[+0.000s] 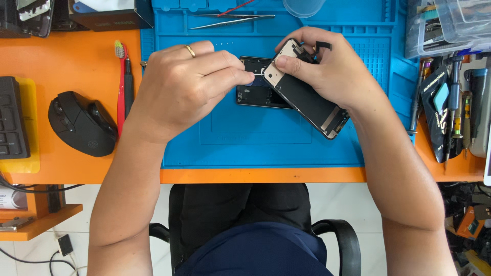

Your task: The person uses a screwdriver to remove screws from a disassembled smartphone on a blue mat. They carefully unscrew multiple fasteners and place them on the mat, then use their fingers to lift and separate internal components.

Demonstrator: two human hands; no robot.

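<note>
My right hand point(327, 69) grips a dismantled phone screen assembly point(307, 97), held tilted above the blue work mat point(255, 138). The fingers of my left hand point(186, 87) pinch a thin metal tool point(258, 74) whose tip touches the top edge of the screen assembly. A ring sits on one left finger. Under the hands, a black phone body point(255, 97) lies flat on the mat, partly hidden by both hands.
Tweezers point(230, 20) lie at the mat's far edge. A black mouse point(82, 122) and keyboard edge point(11, 117) sit left on the orange desk point(76, 66), beside a red toothbrush point(120, 82). Screwdrivers and tools point(452, 107) crowd the right side. A clear cup point(303, 7) stands at the back.
</note>
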